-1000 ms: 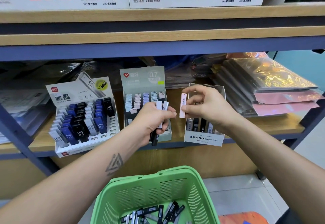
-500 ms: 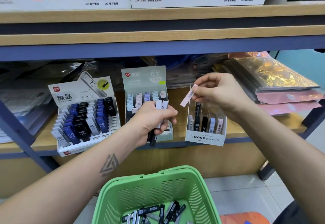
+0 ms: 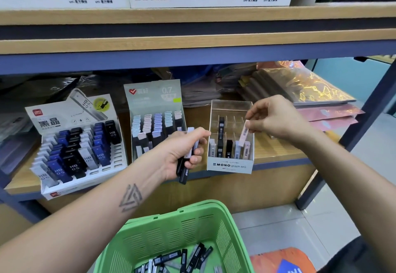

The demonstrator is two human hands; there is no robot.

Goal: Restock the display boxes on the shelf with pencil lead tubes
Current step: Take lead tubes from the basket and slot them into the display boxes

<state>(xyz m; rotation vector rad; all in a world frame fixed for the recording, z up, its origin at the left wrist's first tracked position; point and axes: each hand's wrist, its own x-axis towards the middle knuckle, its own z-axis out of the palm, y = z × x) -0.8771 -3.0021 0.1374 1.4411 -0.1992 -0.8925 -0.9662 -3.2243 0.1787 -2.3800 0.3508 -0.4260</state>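
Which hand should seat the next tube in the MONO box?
Right hand: it pinches a pale pink tube above the MONO box. Left hand grips spare tubes beside it.

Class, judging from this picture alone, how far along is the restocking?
Done: the MONO box already has tubes along its front row. In hand: the right hand lowers a pink tube into that box, while the left hand holds a bunch of tubes. Left: more tubes lie in the green basket, and the box's back slots look mostly bare.
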